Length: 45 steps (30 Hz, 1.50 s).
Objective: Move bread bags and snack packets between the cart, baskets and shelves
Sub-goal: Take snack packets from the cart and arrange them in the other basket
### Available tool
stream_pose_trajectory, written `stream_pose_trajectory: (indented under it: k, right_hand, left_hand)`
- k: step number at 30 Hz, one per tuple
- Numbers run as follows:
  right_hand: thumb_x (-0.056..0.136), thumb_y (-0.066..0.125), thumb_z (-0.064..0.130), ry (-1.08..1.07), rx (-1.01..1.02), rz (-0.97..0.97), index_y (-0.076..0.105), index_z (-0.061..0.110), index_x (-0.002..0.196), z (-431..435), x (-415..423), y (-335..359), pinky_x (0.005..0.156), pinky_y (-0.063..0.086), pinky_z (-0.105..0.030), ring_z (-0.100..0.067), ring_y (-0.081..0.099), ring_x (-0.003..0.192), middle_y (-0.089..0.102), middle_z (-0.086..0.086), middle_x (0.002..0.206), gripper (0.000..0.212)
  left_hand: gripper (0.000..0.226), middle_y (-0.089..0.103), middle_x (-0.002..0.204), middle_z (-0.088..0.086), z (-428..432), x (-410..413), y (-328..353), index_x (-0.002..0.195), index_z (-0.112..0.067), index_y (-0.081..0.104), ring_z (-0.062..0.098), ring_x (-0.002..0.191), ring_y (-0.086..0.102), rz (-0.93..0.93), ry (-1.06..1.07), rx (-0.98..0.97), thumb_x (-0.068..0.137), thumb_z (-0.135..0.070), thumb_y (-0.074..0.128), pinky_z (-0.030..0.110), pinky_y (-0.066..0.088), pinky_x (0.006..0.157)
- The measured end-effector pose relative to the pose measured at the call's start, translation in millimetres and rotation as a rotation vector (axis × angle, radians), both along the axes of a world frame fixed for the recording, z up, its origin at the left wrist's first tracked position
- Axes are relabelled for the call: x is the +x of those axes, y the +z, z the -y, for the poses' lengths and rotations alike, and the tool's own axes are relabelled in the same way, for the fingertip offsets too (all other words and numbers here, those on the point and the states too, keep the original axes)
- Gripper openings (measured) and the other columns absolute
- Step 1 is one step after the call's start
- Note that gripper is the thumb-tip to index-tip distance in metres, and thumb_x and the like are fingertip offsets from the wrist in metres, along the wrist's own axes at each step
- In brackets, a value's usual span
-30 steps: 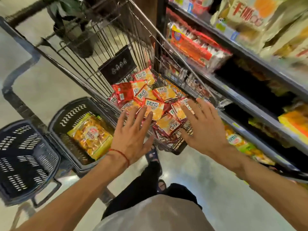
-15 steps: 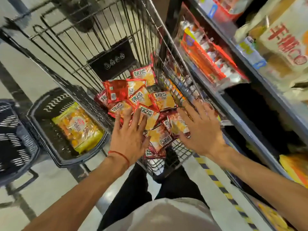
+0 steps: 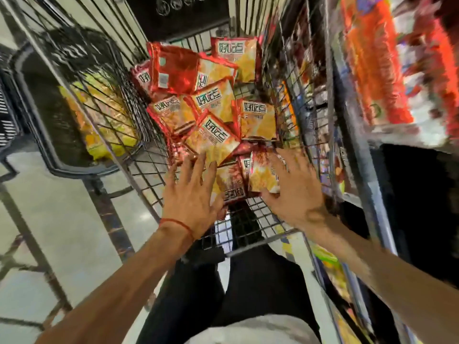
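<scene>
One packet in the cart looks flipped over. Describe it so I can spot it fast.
Find the wire cart, then the heap of snack packets inside it. At the heap's far left lies the flipped packet: shiny red foil with a small white label, while its neighbours show orange fronts with big lettering.

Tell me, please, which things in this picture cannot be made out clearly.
Shelf goods, head view: motion blur makes labels unreadable.
Yellow bag in the basket: blurred, behind the cart wires.
Black sign: cut off by the top edge.
Right hand: blur hides whether it grips a snack packet.
Left hand: covers whatever lies under it.
</scene>
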State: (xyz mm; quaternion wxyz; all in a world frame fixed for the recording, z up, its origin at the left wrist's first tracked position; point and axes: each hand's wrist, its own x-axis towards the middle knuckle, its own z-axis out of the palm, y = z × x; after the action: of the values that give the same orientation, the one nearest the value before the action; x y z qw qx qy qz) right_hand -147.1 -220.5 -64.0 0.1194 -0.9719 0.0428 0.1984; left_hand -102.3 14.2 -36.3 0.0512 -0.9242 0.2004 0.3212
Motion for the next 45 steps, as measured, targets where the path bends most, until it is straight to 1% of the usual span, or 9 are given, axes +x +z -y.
stream_pose_trajectory:
  k: [5,13,17,25,30,34,38,41,45]
  right_hand:
    - [0.096,0.06,0.059,-0.356,0.107,-0.338,0.021,0.018,0.164,-6,-10,-47,0.113,0.042,-0.049,-0.034,0.03,0.149,0.027,-0.009,0.164,0.088]
    - [0.088,0.078,0.052,-0.84,0.324,-0.455,0.004,0.002,0.163,3,-5,-104,0.119,0.032,-0.046,-0.039,0.03,0.152,0.027,-0.021,0.166,0.117]
    - [0.082,0.086,0.049,-0.861,0.318,-0.425,0.012,-0.002,0.159,-1,1,-111,0.114,0.041,-0.046,-0.04,0.04,0.146,0.038,-0.025,0.159,0.118]
    - [0.056,0.09,0.068,-0.835,0.365,-0.33,0.051,0.006,0.143,5,-2,-110,0.105,0.052,-0.052,-0.037,0.057,0.13,0.063,-0.016,0.137,0.113]
    - [0.08,0.089,0.041,-0.89,0.539,-0.292,0.047,0.009,0.143,7,-8,-82,0.102,0.047,-0.034,-0.015,0.06,0.113,0.064,0.007,0.12,0.083]
    - [0.086,0.086,0.031,-0.948,0.621,-0.243,0.049,0.009,0.141,14,-16,-76,0.105,0.053,-0.045,-0.021,0.066,0.116,0.07,-0.002,0.125,0.07]
    - [0.09,0.082,0.026,-0.891,0.633,-0.237,0.044,0.01,0.149,19,-21,-64,0.1,0.046,-0.019,-0.022,0.059,0.131,0.064,-0.003,0.136,0.071]
    - [0.09,0.082,0.019,-0.883,0.674,-0.231,0.052,0.013,0.126,23,-25,-64,0.095,0.055,-0.028,-0.019,0.068,0.109,0.071,-0.002,0.117,0.048]
    - [0.089,0.082,0.019,-0.856,0.756,-0.259,0.054,0.009,0.134,25,-25,-60,0.097,0.055,-0.029,-0.011,0.069,0.11,0.072,-0.003,0.123,0.054]
  left_hand:
    - [0.068,0.027,0.167,0.008,1,-13,-29,0.159,-0.02,0.032,0.031,0.155,0.021,0.018,0.082,-0.041,0.101,-0.057,0.038,0.057,0.025,0.122]
    - [0.074,0.014,0.171,0.007,0,-24,-52,0.163,-0.024,0.014,0.029,0.157,0.011,-0.015,0.083,-0.009,0.101,-0.061,0.029,0.053,0.019,0.125]
    - [0.077,0.006,0.172,0.006,-3,-27,-58,0.164,-0.026,0.003,0.029,0.158,0.004,-0.046,0.1,-0.001,0.102,-0.065,0.026,0.051,0.012,0.125]
    - [0.071,0.026,0.164,0.008,0,-35,-63,0.159,-0.023,0.021,0.029,0.15,0.025,-0.079,0.265,-0.094,0.1,-0.055,0.041,0.05,0.036,0.117]
    - [0.071,0.025,0.165,0.009,6,-23,-80,0.158,-0.019,0.026,0.028,0.151,0.026,-0.124,0.411,-0.2,0.099,-0.047,0.055,0.046,0.033,0.122]
    - [0.081,0.026,0.165,0.007,14,-1,-110,0.158,-0.022,0.026,0.027,0.153,0.024,-0.196,0.421,-0.135,0.094,-0.055,0.063,0.047,0.022,0.126]
    - [0.083,0.038,0.156,0.005,20,1,-124,0.153,-0.025,0.032,0.027,0.146,0.031,-0.236,0.468,-0.071,0.087,-0.053,0.072,0.049,0.022,0.125]
    - [0.09,0.044,0.147,0.007,20,-1,-121,0.15,-0.025,0.04,0.029,0.138,0.036,-0.24,0.504,-0.036,0.077,-0.055,0.081,0.048,0.032,0.118]
    - [0.087,0.041,0.146,0.011,13,-11,-116,0.142,-0.025,0.047,0.032,0.139,0.034,-0.295,0.518,0.043,0.072,-0.064,0.08,0.048,0.033,0.114]
